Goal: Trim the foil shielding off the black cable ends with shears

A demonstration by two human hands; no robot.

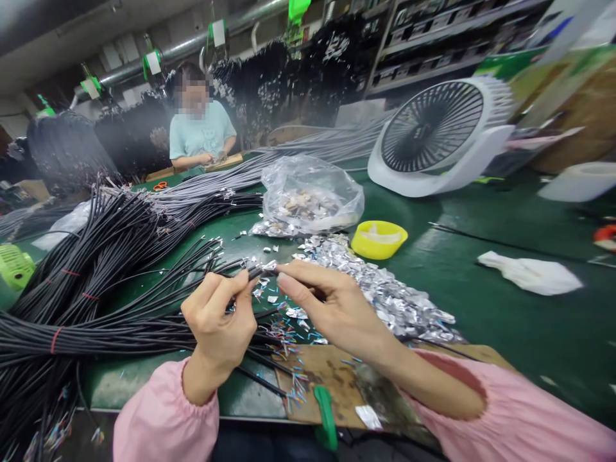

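Thumb and fingers of my left hand (221, 317) pinch a thin black cable (256, 273) near its end. My right hand (332, 298) closes on the tip of that cable, thumb and forefinger pressed together; its fingers partly hide the tip. Silvery foil shows between the two hands. Beyond and right of my right hand spreads a heap of silver foil scraps (399, 301). Below my left hand lies a tied bundle of black cables (144, 333), with coloured wires bared at its ends.
A clear plastic bag (312, 192) of scraps and a yellow bowl (380, 240) stand behind the heap. A white fan (433, 141) is at the back right. More black cables (86, 269) pile up left. A co-worker (202, 131) sits across the green table (505, 224).
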